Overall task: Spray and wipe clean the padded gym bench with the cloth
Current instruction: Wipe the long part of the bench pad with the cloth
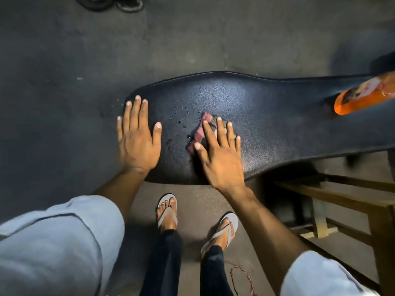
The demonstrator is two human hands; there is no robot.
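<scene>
The black padded bench [267, 107] runs from the centre to the right edge, with wet droplets [181, 122] on its wide left end. My left hand [136, 137] lies flat on that left end, fingers straight. My right hand [218, 154] presses a small red-and-grey checked cloth [202, 129] onto the pad with spread fingers, just right of the droplets. An orange spray bottle [361, 97] lies on its side on the bench at the far right, away from both hands.
My feet in grey flip-flops [168, 212] stand on the dark floor below the bench. A wooden frame [352, 201] sits under the bench at right. A red cord [243, 278] lies on the floor. Someone's shoes [128, 4] are at the top edge.
</scene>
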